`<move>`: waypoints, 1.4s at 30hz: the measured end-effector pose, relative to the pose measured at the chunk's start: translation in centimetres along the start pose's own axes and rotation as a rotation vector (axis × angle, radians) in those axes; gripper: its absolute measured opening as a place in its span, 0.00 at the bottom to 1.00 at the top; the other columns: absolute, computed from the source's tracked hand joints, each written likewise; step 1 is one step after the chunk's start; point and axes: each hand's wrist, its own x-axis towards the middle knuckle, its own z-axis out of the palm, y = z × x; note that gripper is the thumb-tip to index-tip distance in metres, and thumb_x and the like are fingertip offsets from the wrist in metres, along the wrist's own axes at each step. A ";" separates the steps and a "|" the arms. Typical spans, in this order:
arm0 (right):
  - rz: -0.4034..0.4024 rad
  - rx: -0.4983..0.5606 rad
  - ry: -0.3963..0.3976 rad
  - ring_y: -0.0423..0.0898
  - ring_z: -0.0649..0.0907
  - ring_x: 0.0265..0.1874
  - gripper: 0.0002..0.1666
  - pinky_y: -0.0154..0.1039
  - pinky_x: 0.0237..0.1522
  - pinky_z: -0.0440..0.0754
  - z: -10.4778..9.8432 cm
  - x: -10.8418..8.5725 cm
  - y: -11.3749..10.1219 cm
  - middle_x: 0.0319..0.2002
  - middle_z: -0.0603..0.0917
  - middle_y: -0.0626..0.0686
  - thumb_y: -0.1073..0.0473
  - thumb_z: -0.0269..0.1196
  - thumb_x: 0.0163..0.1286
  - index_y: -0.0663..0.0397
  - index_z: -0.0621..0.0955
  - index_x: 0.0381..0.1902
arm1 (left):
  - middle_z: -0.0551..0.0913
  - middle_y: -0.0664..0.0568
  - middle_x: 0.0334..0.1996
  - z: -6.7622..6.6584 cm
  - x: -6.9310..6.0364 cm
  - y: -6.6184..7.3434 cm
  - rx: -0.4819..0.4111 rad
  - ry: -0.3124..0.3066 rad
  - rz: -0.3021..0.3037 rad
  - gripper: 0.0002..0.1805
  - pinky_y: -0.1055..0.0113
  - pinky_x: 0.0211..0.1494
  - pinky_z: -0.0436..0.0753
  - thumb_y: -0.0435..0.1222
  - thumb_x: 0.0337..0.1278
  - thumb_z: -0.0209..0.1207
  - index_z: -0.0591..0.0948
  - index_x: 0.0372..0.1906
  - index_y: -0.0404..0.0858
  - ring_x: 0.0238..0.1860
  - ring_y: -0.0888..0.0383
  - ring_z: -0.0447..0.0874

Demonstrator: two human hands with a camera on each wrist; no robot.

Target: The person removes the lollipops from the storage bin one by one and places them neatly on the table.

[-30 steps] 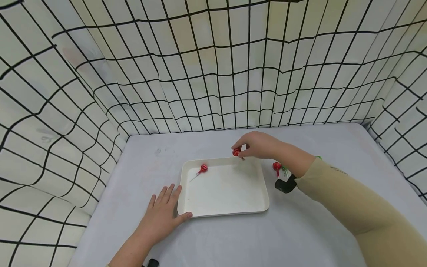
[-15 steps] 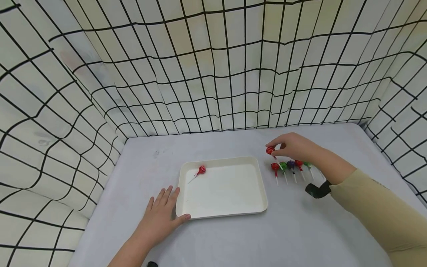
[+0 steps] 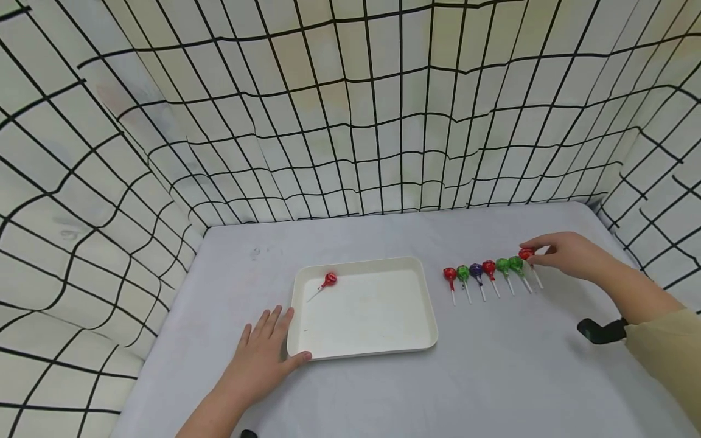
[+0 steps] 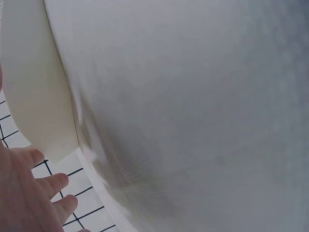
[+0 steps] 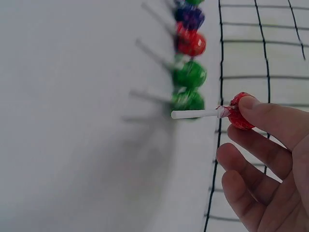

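Between thumb and fingertips, my right hand (image 3: 569, 257) pinches the red wrapped head of a lollipop (image 5: 243, 111), its white stick pointing away from the palm. It is at the right end of a row of lollipops on the table: a red one (image 3: 449, 274), a purple one (image 3: 476, 270), another red one (image 3: 489, 267) and several green ones (image 3: 515, 264). My left hand (image 3: 261, 359) lies with fingers spread at the left front corner of a white tray (image 3: 372, 351), thumb at its front edge. One red lollipop (image 3: 330, 279) lies in the tray's upper left.
A white table (image 3: 383, 401) carries everything. White walls with a black grid (image 3: 378, 121) enclose its back and both sides. A black strap piece (image 3: 601, 331) sticks out at the right wrist.
My right hand has carried the red lollipop rightward, from above the tray's back edge to the right end of the row, uncovering the other lollipops. My left hand stays by the tray.
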 end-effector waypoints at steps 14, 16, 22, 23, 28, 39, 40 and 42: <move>0.016 0.066 -0.054 0.50 0.79 0.40 0.24 0.39 0.35 0.81 0.9 0.6 3.2 0.55 0.80 0.69 0.58 0.64 0.69 0.66 0.80 0.59 | 0.55 0.38 0.76 0.1 0.1 0.0 -0.010 -0.006 0.000 0.54 0.33 0.73 0.47 0.66 0.55 0.59 0.57 0.78 0.38 0.76 0.37 0.48; 0.020 0.070 -0.063 0.49 0.79 0.38 0.24 0.39 0.33 0.80 1.2 0.9 3.5 0.54 0.80 0.69 0.58 0.64 0.70 0.66 0.79 0.59 | 0.55 0.38 0.76 0.1 0.0 0.0 -0.013 -0.007 0.002 0.54 0.33 0.73 0.47 0.66 0.56 0.59 0.57 0.78 0.39 0.76 0.37 0.48; 0.054 0.065 -0.078 0.49 0.77 0.35 0.26 0.40 0.32 0.77 2.0 1.5 4.1 0.50 0.81 0.66 0.55 0.64 0.70 0.68 0.79 0.59 | 0.55 0.38 0.76 -0.1 -0.1 0.2 -0.012 -0.012 0.003 0.54 0.33 0.73 0.48 0.67 0.56 0.58 0.57 0.78 0.39 0.76 0.37 0.48; 0.053 0.064 -0.076 0.49 0.77 0.35 0.26 0.39 0.32 0.77 2.1 1.6 4.1 0.50 0.81 0.66 0.55 0.64 0.70 0.68 0.79 0.59 | 0.56 0.38 0.76 0.0 -0.1 0.2 -0.010 -0.007 0.004 0.54 0.33 0.73 0.48 0.67 0.55 0.58 0.57 0.78 0.39 0.76 0.37 0.49; 0.031 0.079 -0.070 0.48 0.77 0.34 0.27 0.40 0.31 0.76 2.3 1.7 3.9 0.49 0.81 0.66 0.55 0.63 0.70 0.68 0.78 0.60 | 0.56 0.38 0.76 0.0 -0.2 0.0 -0.005 -0.002 -0.003 0.55 0.33 0.72 0.49 0.68 0.54 0.57 0.57 0.78 0.39 0.76 0.37 0.49; 0.035 0.103 -0.090 0.48 0.79 0.37 0.31 0.39 0.34 0.80 2.3 1.7 4.2 0.49 0.80 0.63 0.55 0.63 0.71 0.65 0.72 0.66 | 0.56 0.38 0.76 -0.1 -0.2 0.1 -0.003 -0.009 -0.007 0.54 0.33 0.73 0.49 0.68 0.55 0.58 0.57 0.78 0.40 0.76 0.37 0.49; 0.040 0.101 -0.091 0.48 0.79 0.37 0.31 0.39 0.34 0.80 2.3 1.6 4.3 0.49 0.80 0.64 0.54 0.63 0.72 0.65 0.72 0.66 | 0.56 0.39 0.76 -0.1 -0.2 0.1 -0.005 -0.009 -0.007 0.54 0.33 0.73 0.49 0.68 0.55 0.58 0.57 0.78 0.40 0.76 0.37 0.49; 0.049 0.103 -0.092 0.48 0.79 0.37 0.31 0.39 0.34 0.80 2.3 1.6 4.3 0.50 0.80 0.64 0.51 0.62 0.73 0.65 0.72 0.66 | 0.56 0.39 0.76 -0.1 -0.2 0.1 -0.007 -0.011 -0.010 0.54 0.34 0.73 0.49 0.68 0.54 0.58 0.57 0.78 0.40 0.76 0.37 0.49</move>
